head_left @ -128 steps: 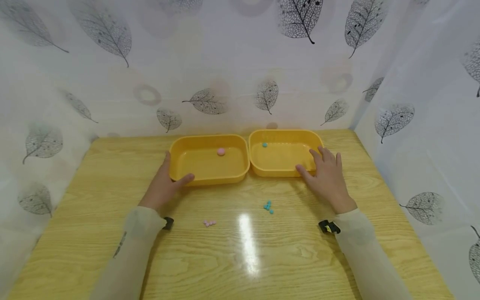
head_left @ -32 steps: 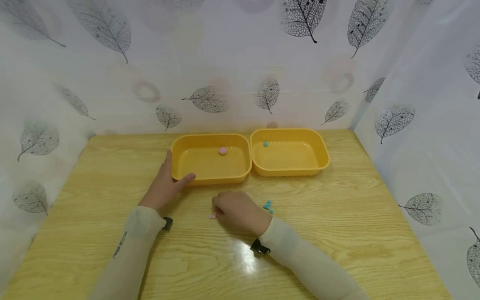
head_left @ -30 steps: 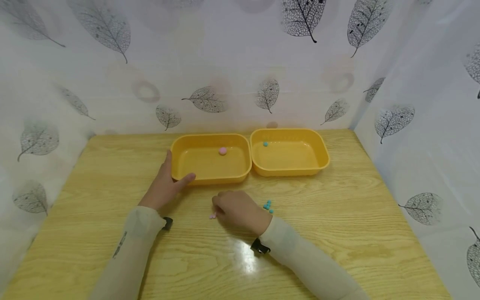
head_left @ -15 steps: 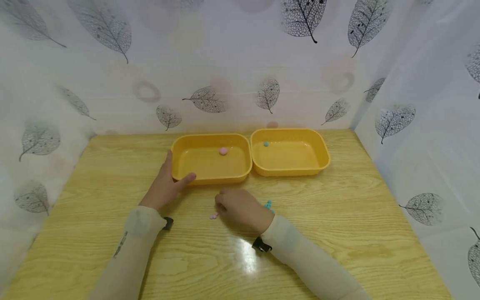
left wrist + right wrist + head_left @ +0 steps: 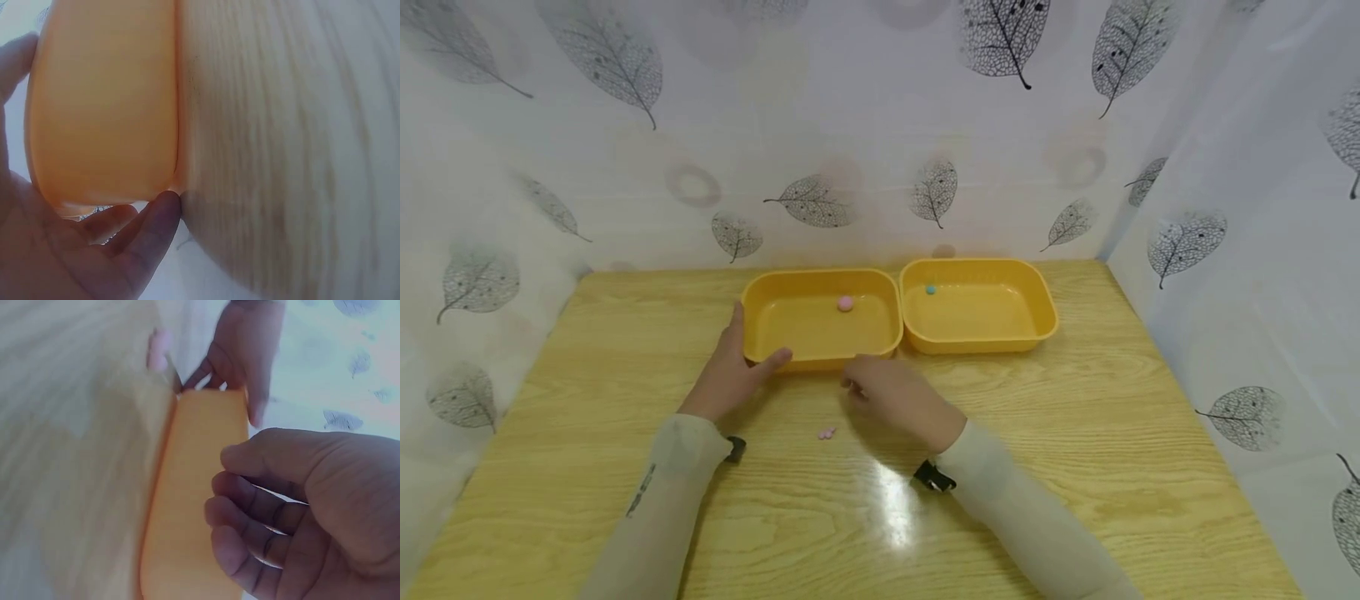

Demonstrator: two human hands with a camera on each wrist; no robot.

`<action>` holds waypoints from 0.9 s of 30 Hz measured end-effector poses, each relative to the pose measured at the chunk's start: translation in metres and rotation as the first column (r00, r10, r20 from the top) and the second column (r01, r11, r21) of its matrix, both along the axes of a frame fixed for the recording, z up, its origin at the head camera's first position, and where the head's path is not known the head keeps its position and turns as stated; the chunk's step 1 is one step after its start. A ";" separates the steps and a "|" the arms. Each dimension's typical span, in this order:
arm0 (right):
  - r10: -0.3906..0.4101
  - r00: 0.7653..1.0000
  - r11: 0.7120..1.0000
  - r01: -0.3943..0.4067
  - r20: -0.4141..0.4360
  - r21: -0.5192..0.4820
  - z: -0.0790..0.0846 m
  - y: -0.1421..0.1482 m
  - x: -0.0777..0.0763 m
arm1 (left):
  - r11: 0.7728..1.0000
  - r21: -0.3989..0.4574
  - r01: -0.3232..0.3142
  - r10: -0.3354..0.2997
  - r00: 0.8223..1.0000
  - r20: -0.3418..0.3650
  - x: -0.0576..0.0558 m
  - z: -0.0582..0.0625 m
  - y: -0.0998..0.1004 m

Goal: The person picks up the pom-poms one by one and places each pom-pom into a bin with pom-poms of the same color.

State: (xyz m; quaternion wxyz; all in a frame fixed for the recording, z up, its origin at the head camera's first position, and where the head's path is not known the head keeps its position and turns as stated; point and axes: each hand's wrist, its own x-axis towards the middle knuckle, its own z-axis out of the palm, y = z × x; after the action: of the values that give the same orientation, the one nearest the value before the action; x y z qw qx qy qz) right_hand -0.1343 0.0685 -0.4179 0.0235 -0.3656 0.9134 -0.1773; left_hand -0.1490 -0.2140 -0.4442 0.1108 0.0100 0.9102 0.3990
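Observation:
At the back of the table stand two yellow plastic trays side by side. My left hand holds the near left corner of the left tray, thumb along the front rim and fingers at its end. A bigger pink ball lies inside. My right hand is at the left tray's front wall, fingers curled and thumb tip against the index. The pinch covers what it holds; the pink pile has shrunk. Several small pink beads lie on the table, nearer me. My right hand covers the blue beads.
The right tray has one small blue bead near its back left. A white curtain with a leaf print hangs behind the wooden table and along both sides.
My right hand left the right tray for the pink beads, then rose away from them toward the left tray's front. Fewer pink beads lie on the table. My left hand stayed put.

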 end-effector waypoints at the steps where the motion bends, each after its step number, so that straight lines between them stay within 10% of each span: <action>1: -0.014 1.000 1.000 0.014 -0.004 -0.003 0.001 0.002 -0.002 | 1.000 -0.001 -0.002 0.002 1.000 0.001 0.000 0.000 0.000; 27: -0.214 0.976 0.963 0.216 0.029 -0.163 0.020 0.035 -0.021 | 1.000 0.011 -0.010 0.010 1.000 -0.003 0.000 -0.002 0.000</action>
State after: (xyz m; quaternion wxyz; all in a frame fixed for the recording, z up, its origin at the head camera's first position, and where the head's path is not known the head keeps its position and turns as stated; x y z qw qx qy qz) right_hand -0.1548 0.1032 -0.3975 -0.0209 -0.2642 0.9297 -0.2560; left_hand -0.1486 -0.2142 -0.4461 0.1075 0.0066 0.9081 0.4046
